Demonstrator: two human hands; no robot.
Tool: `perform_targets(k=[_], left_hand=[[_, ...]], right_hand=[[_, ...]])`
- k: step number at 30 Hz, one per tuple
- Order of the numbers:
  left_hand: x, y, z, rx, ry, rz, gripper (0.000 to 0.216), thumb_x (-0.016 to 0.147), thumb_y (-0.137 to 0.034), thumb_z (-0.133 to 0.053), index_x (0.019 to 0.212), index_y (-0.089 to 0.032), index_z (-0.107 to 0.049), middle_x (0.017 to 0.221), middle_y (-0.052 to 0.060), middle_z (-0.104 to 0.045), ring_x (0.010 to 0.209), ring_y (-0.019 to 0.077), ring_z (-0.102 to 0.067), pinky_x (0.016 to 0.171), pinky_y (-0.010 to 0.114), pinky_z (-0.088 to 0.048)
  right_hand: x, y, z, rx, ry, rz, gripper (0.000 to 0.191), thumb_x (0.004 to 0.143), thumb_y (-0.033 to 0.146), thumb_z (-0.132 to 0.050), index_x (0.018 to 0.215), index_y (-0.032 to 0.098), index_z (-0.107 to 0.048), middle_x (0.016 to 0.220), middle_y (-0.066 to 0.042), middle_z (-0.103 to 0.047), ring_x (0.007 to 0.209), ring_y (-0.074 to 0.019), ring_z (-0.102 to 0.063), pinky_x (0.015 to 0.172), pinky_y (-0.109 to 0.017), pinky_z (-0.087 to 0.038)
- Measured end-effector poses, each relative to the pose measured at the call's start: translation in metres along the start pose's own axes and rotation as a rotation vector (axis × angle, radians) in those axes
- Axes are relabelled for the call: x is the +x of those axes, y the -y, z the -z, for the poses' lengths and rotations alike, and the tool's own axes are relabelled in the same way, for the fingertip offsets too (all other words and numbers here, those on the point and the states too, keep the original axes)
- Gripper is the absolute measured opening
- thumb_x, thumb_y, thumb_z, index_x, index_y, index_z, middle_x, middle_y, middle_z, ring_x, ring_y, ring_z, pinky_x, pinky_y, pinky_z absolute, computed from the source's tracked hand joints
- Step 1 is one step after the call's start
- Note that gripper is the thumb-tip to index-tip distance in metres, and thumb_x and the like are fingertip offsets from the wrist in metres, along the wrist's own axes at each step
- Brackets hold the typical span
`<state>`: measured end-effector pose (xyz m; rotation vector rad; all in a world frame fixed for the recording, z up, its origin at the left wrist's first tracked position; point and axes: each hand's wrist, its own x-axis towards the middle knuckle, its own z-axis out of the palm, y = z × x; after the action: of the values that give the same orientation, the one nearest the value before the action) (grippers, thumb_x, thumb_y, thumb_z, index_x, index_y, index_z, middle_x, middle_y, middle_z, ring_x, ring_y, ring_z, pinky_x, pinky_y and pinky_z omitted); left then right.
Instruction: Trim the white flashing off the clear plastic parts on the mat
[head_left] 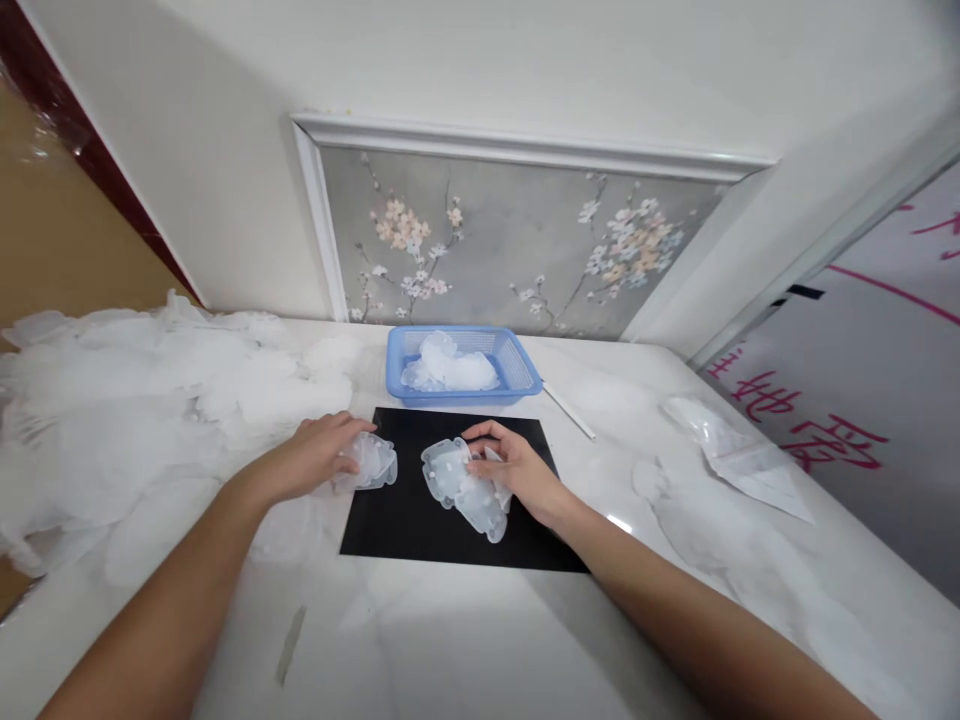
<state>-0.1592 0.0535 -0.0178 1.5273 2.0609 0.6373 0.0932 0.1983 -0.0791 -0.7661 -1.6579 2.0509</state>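
Observation:
My left hand lies over a clear plastic piece at the left edge of a black mat, its fingers curled onto it. On the mat's middle, my right hand pinches a small stack of translucent plastic pieces, fingertips pressing on the top piece. A blue plastic basket behind the mat holds more of the same clear pieces.
A large heap of white translucent plastic pieces covers the table's left side. A clear plastic bag lies at the right, a thin white stick next to the basket. A flowered wall panel stands behind the white marble table.

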Motion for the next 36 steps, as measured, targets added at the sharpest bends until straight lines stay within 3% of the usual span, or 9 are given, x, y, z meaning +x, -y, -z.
perform_targets(k=[4, 8, 13, 16, 18, 20, 21, 26, 36], left_hand=[[-0.001, 0.006, 0.002, 0.022, 0.023, 0.107, 0.048, 0.049, -0.022, -0.077, 0.095, -0.028, -0.072, 0.092, 0.004, -0.065, 0.093, 0.0308, -0.056, 0.079, 0.033, -0.041], [0.003, 0.001, -0.005, -0.113, 0.027, 0.084, 0.029, 0.049, -0.029, -0.08, 0.074, -0.023, -0.068, 0.079, 0.001, -0.063, 0.078, 0.0242, -0.057, 0.065, 0.027, -0.041], [0.005, -0.011, -0.028, -0.458, -0.06, 0.104, 0.042, 0.057, -0.037, -0.08, 0.093, -0.02, -0.066, 0.09, 0.003, -0.067, 0.084, 0.0234, -0.062, 0.072, 0.029, -0.046], [0.005, -0.018, -0.046, -0.706, 0.063, 0.104, 0.04, 0.062, -0.034, -0.079, 0.094, -0.019, -0.061, 0.082, 0.001, -0.065, 0.074, 0.0185, -0.061, 0.066, 0.028, -0.046], [0.005, -0.022, -0.055, -0.838, 0.121, 0.083, 0.038, 0.064, -0.034, -0.079, 0.092, -0.019, -0.058, 0.077, -0.001, -0.063, 0.069, 0.0159, -0.06, 0.063, 0.026, -0.045], [0.003, -0.026, -0.059, -0.911, 0.175, 0.072, 0.039, 0.066, -0.035, -0.078, 0.095, -0.02, -0.058, 0.077, -0.001, -0.064, 0.068, 0.0155, -0.061, 0.063, 0.026, -0.046], [0.003, -0.028, -0.06, -0.911, 0.197, 0.074, 0.039, 0.068, -0.035, -0.078, 0.098, -0.02, -0.059, 0.078, 0.0, -0.064, 0.068, 0.0156, -0.061, 0.062, 0.027, -0.045], [0.003, -0.032, -0.06, -0.719, 0.175, 0.106, 0.042, 0.071, -0.034, -0.072, 0.108, -0.018, -0.062, 0.084, 0.002, -0.066, 0.069, 0.0168, -0.06, 0.062, 0.028, -0.045], [0.011, -0.024, -0.05, -0.607, 0.092, 0.109, 0.042, 0.078, -0.044, -0.066, 0.113, -0.022, -0.058, 0.101, 0.005, -0.065, 0.082, 0.02, -0.061, 0.062, 0.026, -0.047]], right_hand=[[0.021, 0.027, 0.004, -0.06, -0.031, 0.121, 0.039, 0.062, 0.031, -0.078, 0.095, 0.022, -0.06, 0.082, 0.001, -0.063, 0.066, -0.0143, -0.057, 0.061, -0.027, -0.045], [0.075, 0.071, 0.012, -0.202, -0.249, 0.394, 0.033, 0.068, 0.032, -0.067, 0.098, 0.023, -0.061, 0.079, 0.001, -0.06, 0.066, -0.0137, -0.054, 0.062, -0.026, -0.043], [0.12, 0.097, 0.014, -0.612, -0.337, 0.242, 0.016, 0.068, 0.023, -0.07, 0.083, 0.02, -0.065, 0.08, -0.005, -0.065, 0.08, -0.0213, -0.059, 0.074, -0.033, -0.044], [0.096, 0.085, 0.001, -0.671, -0.307, 0.399, 0.012, 0.075, 0.027, -0.068, 0.086, 0.021, -0.067, 0.092, -0.007, -0.068, 0.095, -0.0251, -0.058, 0.083, -0.036, -0.043], [0.067, 0.067, -0.01, -0.662, -0.075, 0.436, 0.017, 0.083, 0.034, -0.06, 0.092, 0.022, -0.068, 0.086, -0.005, -0.069, 0.085, -0.0224, -0.06, 0.079, -0.036, -0.045], [0.039, 0.046, -0.018, -0.555, 0.208, 0.307, 0.029, 0.079, 0.035, -0.066, 0.105, 0.022, -0.067, 0.085, -0.003, -0.069, 0.079, -0.0208, -0.062, 0.074, -0.034, -0.048], [0.028, 0.035, -0.02, -0.497, 0.242, 0.265, 0.035, 0.075, 0.033, -0.07, 0.108, 0.022, -0.066, 0.087, -0.002, -0.069, 0.078, -0.0198, -0.063, 0.074, -0.034, -0.049], [0.003, -0.002, -0.006, -0.043, 0.161, -0.036, 0.039, 0.072, 0.042, -0.075, 0.101, 0.018, -0.065, 0.08, -0.003, -0.07, 0.075, -0.0189, -0.068, 0.071, -0.033, -0.053], [-0.002, -0.006, 0.022, 0.271, 0.125, -0.109, 0.035, 0.072, 0.039, -0.078, 0.1, 0.02, -0.068, 0.091, -0.005, -0.073, 0.082, -0.0193, -0.072, 0.078, -0.032, -0.056]])
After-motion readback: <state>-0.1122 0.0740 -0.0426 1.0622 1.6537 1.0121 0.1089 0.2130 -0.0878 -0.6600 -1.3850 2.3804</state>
